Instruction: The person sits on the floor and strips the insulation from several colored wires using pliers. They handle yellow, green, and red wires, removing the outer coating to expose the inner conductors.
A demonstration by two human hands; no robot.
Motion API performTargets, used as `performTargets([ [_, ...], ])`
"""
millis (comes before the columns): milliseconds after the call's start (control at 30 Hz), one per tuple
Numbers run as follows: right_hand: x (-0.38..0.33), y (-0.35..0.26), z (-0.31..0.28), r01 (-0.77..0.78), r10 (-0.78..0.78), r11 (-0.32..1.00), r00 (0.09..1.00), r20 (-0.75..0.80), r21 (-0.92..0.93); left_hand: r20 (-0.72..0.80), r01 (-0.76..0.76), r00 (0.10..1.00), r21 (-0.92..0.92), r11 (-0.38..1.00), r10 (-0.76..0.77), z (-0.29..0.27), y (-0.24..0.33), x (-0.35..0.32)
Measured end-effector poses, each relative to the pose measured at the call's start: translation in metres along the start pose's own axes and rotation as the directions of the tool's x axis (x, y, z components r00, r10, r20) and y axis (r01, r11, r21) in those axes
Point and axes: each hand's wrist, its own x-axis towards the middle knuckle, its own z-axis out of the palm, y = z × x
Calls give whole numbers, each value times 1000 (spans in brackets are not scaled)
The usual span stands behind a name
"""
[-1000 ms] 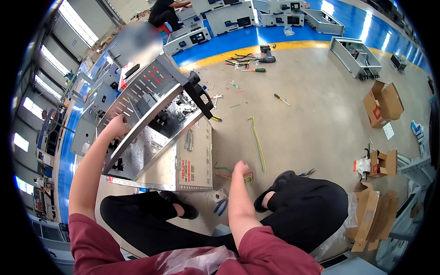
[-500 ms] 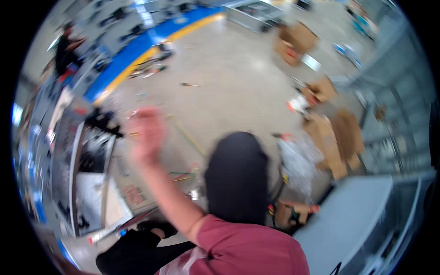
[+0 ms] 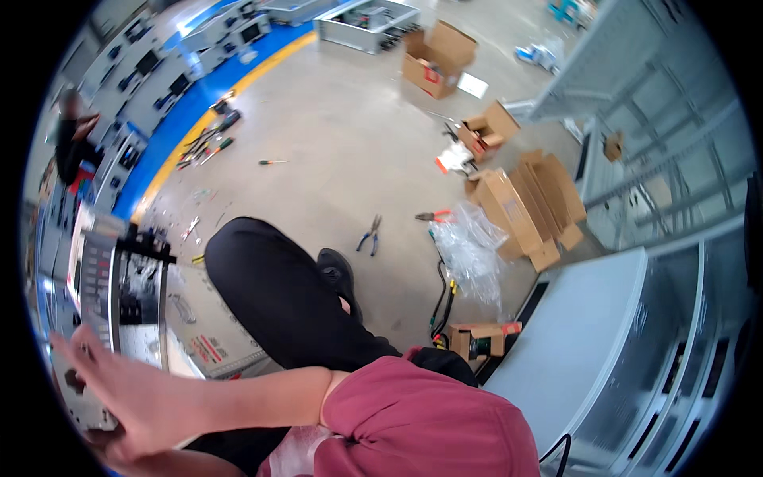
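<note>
My right hand [image 3: 147, 397] reaches across to the lower left, its arm bare below a maroon sleeve. Its fingers are stretched out and slightly apart, beside a grey metal equipment frame [image 3: 114, 298], and I see nothing held in them. My left forearm [image 3: 183, 465] shows below it at the bottom edge; the left hand is mostly hidden behind the right one. Black parts sit in the upper end of the frame. Close to it lies a flat light panel with red print [image 3: 211, 346]. A small wrench [image 3: 191, 229] rests on the floor beyond the frame.
Blue-handled pliers [image 3: 370, 236], orange-handled pliers [image 3: 435, 215] and a screwdriver [image 3: 273, 162] lie on the floor. Cardboard boxes [image 3: 509, 203] and clear plastic wrap [image 3: 470, 250] are to the right, near a grey cabinet [image 3: 584, 326]. A person [image 3: 73, 139] is at the far left.
My right hand has swung from above the floor down to the lower left beside the frame. My view has turned, shifting the scene left; the blue-handled pliers and my shoe now show past my knee.
</note>
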Motion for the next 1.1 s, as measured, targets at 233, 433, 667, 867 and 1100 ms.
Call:
performTargets([
  [233, 17, 80, -25, 180, -192, 981, 940, -282, -68, 427, 516, 812, -211, 830, -397, -42, -48, -60],
  [433, 41, 178, -106, 290, 249, 831, 569, -784, 475, 864, 453, 420, 64, 889, -276, -57, -68, -163],
  [667, -62, 429, -170, -158, 794, 607, 161, -587, 779, 823, 348, -283, 567, 747, -493, -91, -106, -242],
  [867, -137, 530, -97, -577, 934, 274, -30, -356, 769, 829, 439, -240, 557, 705, -506, -119, -121, -252],
  [1100, -150, 535, -24, -852, 973, 114, -7, -229, 511, 764, 515, 1, 553, 655, -645, -134, -95, -272],
])
